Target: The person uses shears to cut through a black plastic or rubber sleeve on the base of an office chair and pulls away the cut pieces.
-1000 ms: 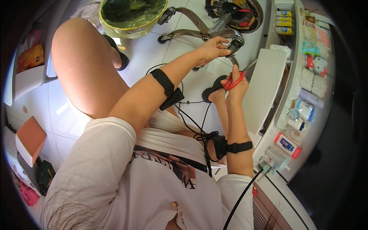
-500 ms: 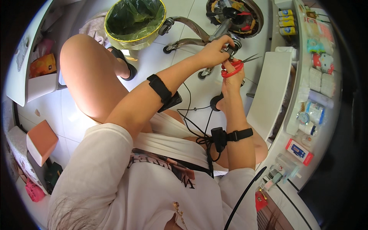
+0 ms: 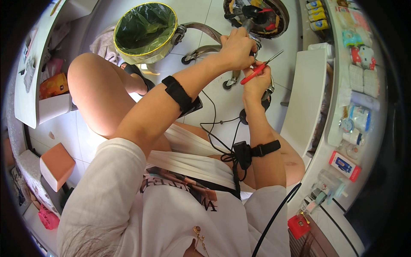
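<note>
A stool with chrome legs [image 3: 209,31] lies tipped over on the floor beyond my knees, its round underside [image 3: 274,18] facing me. My left hand [image 3: 238,48] is closed around a dark caster wheel at the end of one raised leg; its fingers hide most of that wheel. My right hand [image 3: 258,83] grips red-handled scissors [image 3: 255,73] just beside it, the metal blades angled up to the right, away from the wheel. The fingertips of both hands nearly meet. Another caster [image 3: 187,59] of the stool shows to the left.
A bin [image 3: 145,32] lined with a dark green bag stands left of the stool. Black cables [image 3: 220,122] hang between my forearms. A white drawer front [image 3: 303,100] and a shelf with packages [image 3: 361,85] border the right side. An orange-brown block [image 3: 58,166] is at left.
My left hand has turned over and its fingers have closed further around the caster. The scissors have tilted in my right hand, their blades now pointing more steeply upward. The view has shifted slightly.
</note>
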Action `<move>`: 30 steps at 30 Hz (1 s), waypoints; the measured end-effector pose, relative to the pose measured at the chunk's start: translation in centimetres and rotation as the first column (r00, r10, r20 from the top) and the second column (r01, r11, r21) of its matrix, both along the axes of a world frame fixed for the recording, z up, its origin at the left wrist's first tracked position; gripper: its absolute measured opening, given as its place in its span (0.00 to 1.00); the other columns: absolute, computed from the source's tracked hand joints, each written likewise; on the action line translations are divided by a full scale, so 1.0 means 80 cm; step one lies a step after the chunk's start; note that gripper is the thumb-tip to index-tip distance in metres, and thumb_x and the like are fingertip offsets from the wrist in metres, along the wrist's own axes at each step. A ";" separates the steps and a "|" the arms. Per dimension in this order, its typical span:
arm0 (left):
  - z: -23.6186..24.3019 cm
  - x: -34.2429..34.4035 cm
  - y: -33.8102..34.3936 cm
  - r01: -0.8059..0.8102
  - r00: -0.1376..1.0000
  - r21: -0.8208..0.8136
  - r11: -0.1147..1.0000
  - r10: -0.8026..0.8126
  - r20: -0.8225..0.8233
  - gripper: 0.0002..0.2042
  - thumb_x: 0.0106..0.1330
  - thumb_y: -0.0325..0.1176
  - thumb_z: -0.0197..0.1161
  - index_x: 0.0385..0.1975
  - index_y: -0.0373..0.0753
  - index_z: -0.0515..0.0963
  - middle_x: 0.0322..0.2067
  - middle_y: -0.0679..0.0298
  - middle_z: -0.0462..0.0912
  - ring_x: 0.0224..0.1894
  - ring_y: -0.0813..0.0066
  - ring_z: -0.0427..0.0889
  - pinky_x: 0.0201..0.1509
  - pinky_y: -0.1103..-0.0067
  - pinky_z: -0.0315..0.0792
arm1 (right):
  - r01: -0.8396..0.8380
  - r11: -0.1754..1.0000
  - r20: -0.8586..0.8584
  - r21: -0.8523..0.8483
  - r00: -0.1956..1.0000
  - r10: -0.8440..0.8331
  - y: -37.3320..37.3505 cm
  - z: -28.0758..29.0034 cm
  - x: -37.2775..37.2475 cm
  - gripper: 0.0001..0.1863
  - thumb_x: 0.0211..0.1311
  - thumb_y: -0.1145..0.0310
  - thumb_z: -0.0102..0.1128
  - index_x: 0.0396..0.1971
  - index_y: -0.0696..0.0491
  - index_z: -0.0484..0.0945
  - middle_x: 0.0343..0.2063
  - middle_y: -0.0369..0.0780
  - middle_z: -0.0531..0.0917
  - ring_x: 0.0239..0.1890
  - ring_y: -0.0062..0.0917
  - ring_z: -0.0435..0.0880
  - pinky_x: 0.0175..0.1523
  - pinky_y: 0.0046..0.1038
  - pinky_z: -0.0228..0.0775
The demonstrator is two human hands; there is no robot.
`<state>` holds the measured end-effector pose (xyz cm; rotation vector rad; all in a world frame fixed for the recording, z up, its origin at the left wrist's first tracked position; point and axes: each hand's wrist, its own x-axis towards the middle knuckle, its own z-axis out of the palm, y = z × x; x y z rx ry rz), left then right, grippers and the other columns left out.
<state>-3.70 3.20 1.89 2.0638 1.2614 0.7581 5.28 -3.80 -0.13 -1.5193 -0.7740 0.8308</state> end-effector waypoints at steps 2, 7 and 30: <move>0.002 -0.001 -0.001 0.006 1.000 0.017 1.000 -0.005 -0.030 0.10 0.44 0.33 0.64 0.28 0.44 0.80 0.37 0.61 0.68 0.47 0.63 0.66 0.45 0.67 0.58 | 0.003 1.000 -0.035 0.026 0.999 -0.002 0.000 -0.001 0.000 0.14 0.50 0.84 0.57 0.36 0.60 0.65 0.36 0.40 0.72 0.38 0.22 0.74 0.45 0.23 0.73; 0.008 -0.003 -0.002 0.039 0.998 0.011 0.999 -0.039 -0.042 0.08 0.44 0.29 0.64 0.27 0.42 0.80 0.36 0.60 0.70 0.47 0.62 0.68 0.47 0.66 0.56 | 0.007 1.000 0.064 -0.029 0.998 -0.005 0.000 0.003 -0.002 0.14 0.50 0.84 0.56 0.36 0.60 0.64 0.37 0.40 0.71 0.38 0.22 0.73 0.45 0.23 0.74; 0.006 0.006 -0.009 0.047 0.972 0.230 0.972 0.008 -0.234 0.07 0.44 0.27 0.62 0.24 0.35 0.76 0.34 0.56 0.70 0.41 0.60 0.68 0.43 0.66 0.56 | 0.080 0.996 0.339 -0.027 0.938 -0.066 -0.001 -0.008 0.004 0.18 0.41 0.78 0.64 0.35 0.58 0.68 0.30 0.40 0.76 0.32 0.26 0.75 0.38 0.26 0.67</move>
